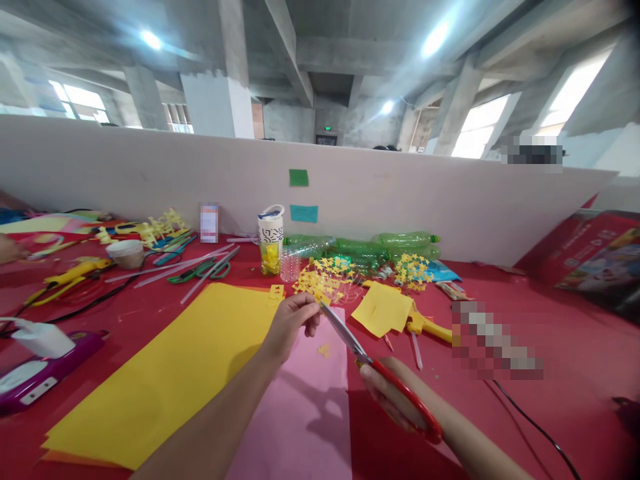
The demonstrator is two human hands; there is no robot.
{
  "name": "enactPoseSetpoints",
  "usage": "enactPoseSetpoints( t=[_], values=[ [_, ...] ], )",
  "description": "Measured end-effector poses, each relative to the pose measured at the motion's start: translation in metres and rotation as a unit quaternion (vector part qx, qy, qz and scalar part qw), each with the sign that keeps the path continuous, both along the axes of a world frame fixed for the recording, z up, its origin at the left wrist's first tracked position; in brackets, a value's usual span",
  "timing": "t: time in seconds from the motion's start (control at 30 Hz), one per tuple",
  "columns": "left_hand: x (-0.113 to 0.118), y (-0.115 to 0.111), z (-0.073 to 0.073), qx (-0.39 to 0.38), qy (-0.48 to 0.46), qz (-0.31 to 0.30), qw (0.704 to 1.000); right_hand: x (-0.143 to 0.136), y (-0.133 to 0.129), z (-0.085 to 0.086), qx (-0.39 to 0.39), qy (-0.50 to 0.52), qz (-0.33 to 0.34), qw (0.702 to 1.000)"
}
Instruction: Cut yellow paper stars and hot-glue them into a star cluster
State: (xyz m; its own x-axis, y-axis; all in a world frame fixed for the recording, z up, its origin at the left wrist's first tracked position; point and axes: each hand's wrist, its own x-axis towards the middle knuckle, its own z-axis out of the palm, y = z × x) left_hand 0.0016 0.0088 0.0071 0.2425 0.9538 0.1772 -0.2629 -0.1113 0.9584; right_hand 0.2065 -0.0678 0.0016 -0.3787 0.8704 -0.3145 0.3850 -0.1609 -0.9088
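Observation:
My right hand [387, 393] grips red-handled scissors [345, 332], their metal blades pointing up and left. The blade tips meet the fingertips of my left hand [295, 317], which pinches a small yellow paper piece [321, 303], mostly hidden by the fingers. Below the hands a pink sheet [290, 413] lies on the red table, with a few small yellow cut-outs [324, 350] on it. Left of it are large yellow sheets [165, 373] over an orange one. Just beyond my left hand spreads a heap of yellow paper stars [327, 273].
Green plastic bottles [355, 248] lie along the white partition [200, 167]. A printed cup [271, 233] stands beside them. Yellow glue guns [433, 328] lie right and left [70, 275]. A purple power strip [75, 353] sits at left, near another person's hand [11, 249].

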Motion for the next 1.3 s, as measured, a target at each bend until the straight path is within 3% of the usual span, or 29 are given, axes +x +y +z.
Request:
enactPoseSetpoints(
  t=[0.27, 0.57, 1.3],
  values=[
    [-0.0005, 0.0008, 0.0009, 0.007, 0.007, 0.006, 1.000, 0.0047, 0.0034, -0.0079, -0.005, 0.008, 0.008, 1.000],
    [0.0004, 0.0016, -0.0047, 0.021, 0.032, -0.005, 0.999, 0.0027, 0.0004, -0.0013, 0.025, 0.009, 0.022, 0.999],
    [0.0039, -0.0021, -0.0046, 0.025, 0.038, -0.020, 0.999, 0.0017, -0.0002, -0.0049, 0.019, 0.021, 0.007, 1.000]
  ],
)
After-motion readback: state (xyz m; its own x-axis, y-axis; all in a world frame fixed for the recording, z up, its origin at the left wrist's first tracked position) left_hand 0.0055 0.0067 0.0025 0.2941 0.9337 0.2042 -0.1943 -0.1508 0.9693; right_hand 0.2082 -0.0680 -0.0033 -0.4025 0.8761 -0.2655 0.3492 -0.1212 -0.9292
